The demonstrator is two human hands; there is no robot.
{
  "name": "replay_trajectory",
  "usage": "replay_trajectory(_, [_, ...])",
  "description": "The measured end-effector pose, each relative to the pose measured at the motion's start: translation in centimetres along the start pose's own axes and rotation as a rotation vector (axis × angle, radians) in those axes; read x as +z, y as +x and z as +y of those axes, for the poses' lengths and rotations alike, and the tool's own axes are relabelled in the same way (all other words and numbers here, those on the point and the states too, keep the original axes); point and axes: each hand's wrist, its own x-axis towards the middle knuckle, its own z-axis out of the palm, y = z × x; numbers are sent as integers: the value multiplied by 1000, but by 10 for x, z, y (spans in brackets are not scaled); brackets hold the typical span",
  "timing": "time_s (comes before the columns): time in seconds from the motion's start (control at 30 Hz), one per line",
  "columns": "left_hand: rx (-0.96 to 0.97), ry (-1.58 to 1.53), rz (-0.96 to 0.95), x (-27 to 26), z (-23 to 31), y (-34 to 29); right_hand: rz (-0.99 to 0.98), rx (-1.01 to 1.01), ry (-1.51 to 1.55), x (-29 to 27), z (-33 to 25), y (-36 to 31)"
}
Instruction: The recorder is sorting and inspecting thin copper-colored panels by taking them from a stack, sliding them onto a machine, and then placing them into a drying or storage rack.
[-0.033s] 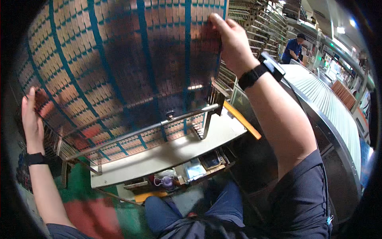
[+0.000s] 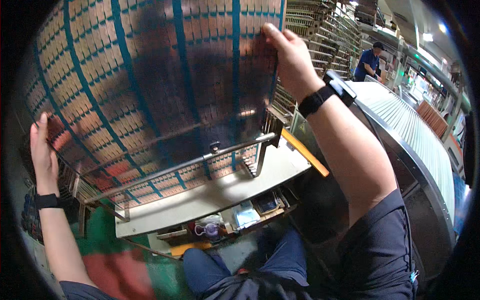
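A large circuit board panel (image 2: 150, 65) with rows of copper-coloured pads and dark blue-green strips stands tilted in front of me. My left hand (image 2: 45, 155) grips its left edge, thumb on the near face and the other fingers mostly hidden. On the right edge, my right hand (image 2: 296, 60) holds the panel higher up, its thumb also on the near face. A metal bar (image 2: 185, 164) runs across the panel's lower part, and more of the copper pattern shows beneath it. The bar belongs to a stand on a white bench top (image 2: 210, 193).
Under the bench top, an open drawer (image 2: 260, 217) holds a purple item and papers. A yellow strip (image 2: 306, 152) juts from the right end. Racks (image 2: 330, 40) stand behind. At right is a roller conveyor (image 2: 410, 130), with a person (image 2: 369, 64) in blue beyond.
Both hands sit slightly lower in view, still on the panel's edges. The panel's pattern has shifted a little with them.
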Motion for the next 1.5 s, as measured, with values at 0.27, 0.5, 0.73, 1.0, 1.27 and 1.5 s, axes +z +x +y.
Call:
replay_trajectory(0.27, [143,125,72,-2,9,5,7,81,88,2,11,-8])
replay_trajectory(0.5, [51,75,11,14,39,-29,-75,182,57,1,23,-14])
replay_trajectory(0.73, [223,8,1,-5,9,-29,-142,-77,-209,-22,34,-19])
replay_trajectory(1.0, [54,111,62,-8,10,-33,-46,188,-331,-102,26,-23])
replay_trajectory(1.27, [471,417,-173,21,19,-55,539,-129,-1190,-363,-130,-58])
replay_trajectory(1.5, [-14,387,-856,169,19,-176,1408,-41,-1870,-566,-374,-273])
